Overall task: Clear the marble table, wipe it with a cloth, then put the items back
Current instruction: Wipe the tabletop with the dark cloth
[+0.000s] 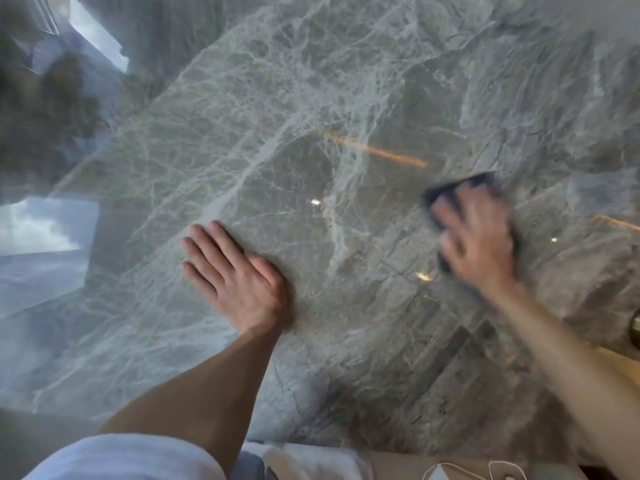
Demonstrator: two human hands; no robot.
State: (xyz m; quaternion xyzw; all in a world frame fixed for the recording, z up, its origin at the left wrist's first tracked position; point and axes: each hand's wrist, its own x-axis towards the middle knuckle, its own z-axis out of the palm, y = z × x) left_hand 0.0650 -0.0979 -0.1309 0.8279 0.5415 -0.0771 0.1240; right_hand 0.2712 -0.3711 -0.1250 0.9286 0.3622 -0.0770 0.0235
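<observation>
Marble table (346, 98) fills almost the whole frame, grey-green with pale veins and glossy enough to mirror a window and sky at the left edge. I see no objects standing on the part of the top that shows, so I judge the clearing step done, at least for this stretch of the surface.

Wiping is the step in hand, as I read it. My right hand (478, 237), at the right of the frame, lies spread and pressed flat on a dark cloth (446, 195), which sits on the marble and peeks out beyond the fingertips and along the hand's lower left edge. Hand and cloth are both smeared with blur, so I cannot tell how the cloth is folded or how firmly the fingers pinch it. My left hand (239, 275), just left of centre, rests palm down on the stone with fingers straight and close together, holding nothing, well apart from the right.

How much of the top has been wiped I cannot judge; no streaks or dust show. Putting the items back is still to come, and those items are out of view here
</observation>
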